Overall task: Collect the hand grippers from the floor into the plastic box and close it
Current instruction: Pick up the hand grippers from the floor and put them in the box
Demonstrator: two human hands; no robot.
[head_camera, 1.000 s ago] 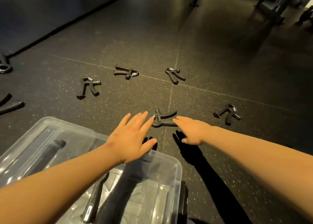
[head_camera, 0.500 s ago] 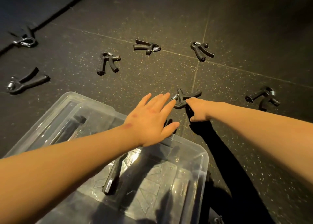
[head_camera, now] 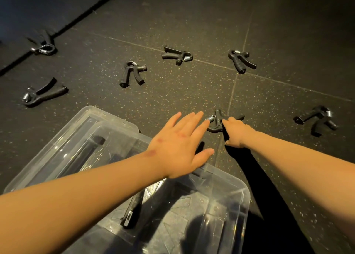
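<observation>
right hand (head_camera: 235,131): nearest hand gripper (head_camera: 216,122) is gripped, on the floor (head_camera: 172,92) just beyond the box (head_camera: 230,177)
left hand (head_camera: 178,146): held flat, nothing gripped (over box corner)
step: one handle to be wrapped fully before lifting, then carried over the rim

Gloss and matt
My plastic box (head_camera: 246,194) shines clear; hand grippers (head_camera: 132,74) are matt black with bright metal springs (head_camera: 211,118); floor (head_camera: 192,94) matt, speckled.

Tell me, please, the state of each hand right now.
Left hand: open, fingers straight, holding nothing, above the plastic box rim.
Right hand: closed on the nearest hand gripper.
</observation>
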